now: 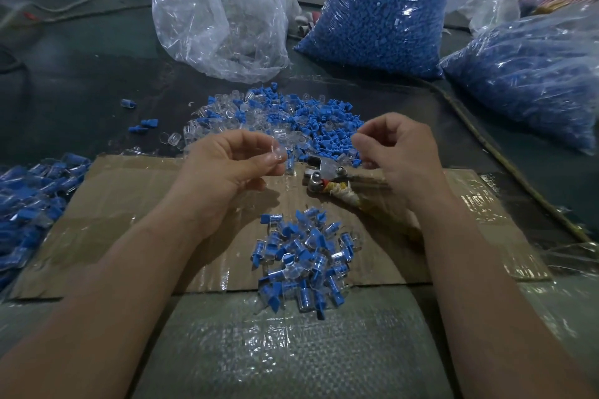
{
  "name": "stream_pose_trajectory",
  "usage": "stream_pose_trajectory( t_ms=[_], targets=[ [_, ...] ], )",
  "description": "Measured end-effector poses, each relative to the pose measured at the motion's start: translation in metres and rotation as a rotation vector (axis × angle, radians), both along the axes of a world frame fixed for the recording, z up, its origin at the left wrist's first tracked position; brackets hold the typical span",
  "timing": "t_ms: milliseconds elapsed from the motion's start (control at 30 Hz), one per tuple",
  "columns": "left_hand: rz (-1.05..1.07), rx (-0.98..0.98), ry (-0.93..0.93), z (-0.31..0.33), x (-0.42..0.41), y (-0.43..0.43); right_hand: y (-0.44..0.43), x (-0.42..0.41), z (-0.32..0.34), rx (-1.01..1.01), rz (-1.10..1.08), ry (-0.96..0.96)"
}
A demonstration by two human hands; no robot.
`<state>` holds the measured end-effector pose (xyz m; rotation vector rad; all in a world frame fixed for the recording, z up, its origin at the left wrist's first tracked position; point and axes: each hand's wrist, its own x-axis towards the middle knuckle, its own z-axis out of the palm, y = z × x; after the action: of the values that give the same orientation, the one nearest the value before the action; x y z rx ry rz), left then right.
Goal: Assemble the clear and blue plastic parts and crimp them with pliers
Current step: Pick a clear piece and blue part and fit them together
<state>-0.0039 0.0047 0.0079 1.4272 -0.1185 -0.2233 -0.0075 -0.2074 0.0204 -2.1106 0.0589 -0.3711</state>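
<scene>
The left hand (227, 168) is pinching a small clear plastic cap (277, 152) between thumb and forefinger, holding it above the far edge of the taped brown cardboard sheet (129, 204). The right hand (402, 155) is hovering beside it with its fingers curled in; whether they are gripping anything cannot be told. Metal pliers with cloth-wrapped handles (324, 172) are lying near the sheet's far edge, partly under the right hand. A pile of joined clear-and-blue pieces (304, 259) is sitting at the near edge, and a loose heap of clear and blue parts (278, 113) is lying just beyond the far edge.
</scene>
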Motion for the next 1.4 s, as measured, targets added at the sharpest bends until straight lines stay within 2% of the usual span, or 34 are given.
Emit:
stream_pose_trajectory(
  t_ms=[200, 300, 433, 700, 933, 1100, 1233, 1400],
  targets=[
    [-0.019, -0.049, 0.045, 0.000, -0.002, -0.003, 0.034, -0.017, 0.005, 0.174, 0.261, -0.008],
    [-0.040, -0.063, 0.027, -0.002, -0.002, -0.004, 0.041, -0.020, 0.004, 0.246, 0.292, -0.020],
    [-0.056, -0.038, -0.014, -0.002, 0.000, -0.005, 0.044, -0.021, 0.003, 0.157, 0.307, -0.005],
    [-0.105, -0.034, -0.034, -0.002, -0.002, -0.007, 0.046, -0.023, 0.006, 0.158, 0.325, -0.004],
    [-0.127, -0.138, 0.019, -0.002, 0.000, -0.005, 0.044, -0.022, 0.003, 0.199, 0.344, -0.016],
    [-0.135, -0.169, 0.035, -0.001, 0.000, -0.006, 0.045, -0.020, 0.001, 0.197, 0.404, 0.057],
    [-0.153, -0.188, 0.062, 0.001, -0.001, -0.006, 0.046, -0.019, 0.001, 0.255, 0.446, 0.057],
    [-0.182, -0.125, 0.084, 0.004, -0.003, -0.005, 0.045, -0.021, 0.000, 0.368, 0.495, 0.077]
  ],
)
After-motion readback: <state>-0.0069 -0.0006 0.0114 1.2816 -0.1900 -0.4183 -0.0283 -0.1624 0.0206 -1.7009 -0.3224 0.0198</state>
